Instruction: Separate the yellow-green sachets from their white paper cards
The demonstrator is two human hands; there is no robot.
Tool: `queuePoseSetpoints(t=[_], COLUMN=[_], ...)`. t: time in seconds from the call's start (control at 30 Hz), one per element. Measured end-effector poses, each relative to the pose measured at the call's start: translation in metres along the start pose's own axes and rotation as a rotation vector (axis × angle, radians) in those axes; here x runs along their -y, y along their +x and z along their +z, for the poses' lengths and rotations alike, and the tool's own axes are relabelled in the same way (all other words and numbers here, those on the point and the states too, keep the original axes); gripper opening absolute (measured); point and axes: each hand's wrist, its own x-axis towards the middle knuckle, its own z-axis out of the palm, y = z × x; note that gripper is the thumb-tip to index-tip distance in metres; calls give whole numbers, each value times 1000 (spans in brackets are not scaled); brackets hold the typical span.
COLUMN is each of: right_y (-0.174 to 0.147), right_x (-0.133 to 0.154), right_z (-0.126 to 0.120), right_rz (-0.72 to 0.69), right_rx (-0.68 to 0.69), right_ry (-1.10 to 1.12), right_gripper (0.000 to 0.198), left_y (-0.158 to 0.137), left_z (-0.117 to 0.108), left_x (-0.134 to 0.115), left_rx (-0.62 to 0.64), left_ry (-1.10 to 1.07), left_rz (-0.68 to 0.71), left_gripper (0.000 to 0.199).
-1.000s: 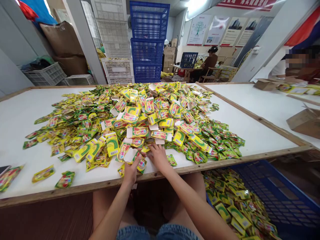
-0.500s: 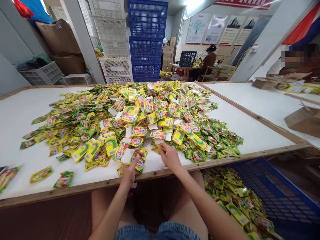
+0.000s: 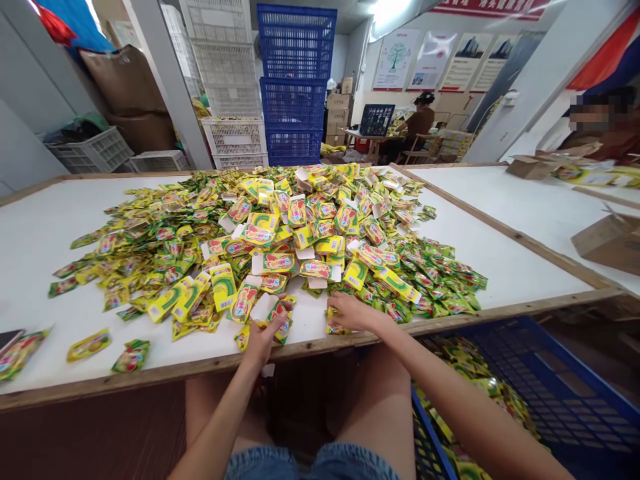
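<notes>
Box (image 3: 264, 307), its white flap open, sits in the grasp of a worker's left hand (image 3: 261, 341) at the near edge of a white table (image 3: 306, 321), as seen from the head camera. The thumb lies along the box's near side, and printed packs lie just beside it. To the right, the right hand (image 3: 350, 312) is bent low over a yellow packet (image 3: 336, 328) near the table's wooden edge (image 3: 220, 364); the fingers hide much of it, and whether they grip it cannot be told. Bare table shows between the two hands.

Beyond them spreads a heap (image 3: 257, 230) of yellow and green boxes and packets, with many green packets along its right side. Near left, a yellow pack (image 3: 89, 345) and a green packet (image 3: 131, 357) lie apart from the heap. Near right, below table height, stands a blue crate (image 3: 563, 383) holding more packs. At the far side rise white crates (image 3: 220, 63) and, to their right, blue crates (image 3: 296, 100). Farther right, a person (image 3: 423, 125) sits at another table.
</notes>
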Motion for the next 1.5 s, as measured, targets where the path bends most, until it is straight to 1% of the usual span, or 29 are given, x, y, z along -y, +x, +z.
queuePoseSetpoints(t=[0.07, 0.1, 0.13, 0.2, 0.3, 0.37, 0.4, 0.47, 0.53, 0.57, 0.63, 0.7, 0.77, 0.87, 0.97, 1.03, 1.13, 1.2, 1.27, 1.37, 1.43, 1.5], right_y=[-5, -8, -11, -16, -23, -26, -27, -27, -25, -24, -23, -23, -25, -28, -27, -24, -21, -21, -22, -25, -27, -26], right_x=[0, -1, -2, -3, -4, 0, 3, 14, 29, 37, 51, 61, 68, 76, 84, 87, 87, 85, 83, 78, 72, 66], right_z=[1, 0, 0, 0, -3, -9, -15, -27, -38, -43, -49, -50, -51, -50, -49, -47, -40, -34, -27, -15, -4, 6], right_rz=[27, 54, 86, 138, 153, 157, 149, 90, -16, -69, -136, -161, -172, -179, -185, -167, -127, -121, -115, -93, -95, -90], right_rx=[13, 7, -4, -34, -50, -81, -128, -278, -416, -447, -450, -426, -399, -361, -362, -425, -552, -607, -638, -631, -577, -537], right_ry=[8, 12, 15, 17, 33, 93, 167, 399, 633, 694, 685, 553, 393, 199, 100, 143, 234, 213, 162, 148, 240, 393], right_gripper=[35, 39, 39, 30, 19, 16, 14, 14, 18, 20, 21, 20, 21, 24, 23, 24, 21, 13, 9, 13, 12, 14], left_y=[1, 2, 4, 9, 16, 18, 17, 14, 8, 4, -2, -8, -11, -13, -11, -8, 1, 9, 16, 22, 22, 21], left_z=[4, 7, 10, 17, 28, 34, 36, 40, 45, 47, 50, 52, 51, 51, 51, 52, 54, 56, 56, 54, 50, 47], left_x=[-2, -3, -3, -4, -8, -13, -15, -21, -25, -27, -31, -34, -35, -32, -25, -22, -19, -18, -16, -8, -1, 5], left_rx=[89, 133, 169, 232, 318, 385, 425, 501, 564, 589, 629, 662, 673, 657, 619, 588, 592, 595, 576, 597, 615, 592], left_ry=[14, 19, 23, 34, 67, 101, 119, 157, 185, 190, 182, 184, 202, 187, 133, 97, 90, 125, 152, 185, 199, 199], left_rz=[26, 28, 18, -21, -104, -157, -181, -210, -233, -245, -273, -293, -285, -278, -313, -303, -215, -138, -70, -24, -16, -29], left_gripper=[43, 42, 41, 39, 35, 30, 27, 24, 22, 20, 18, 16, 15, 15, 15, 14, 12, 12, 14, 17, 16, 18])
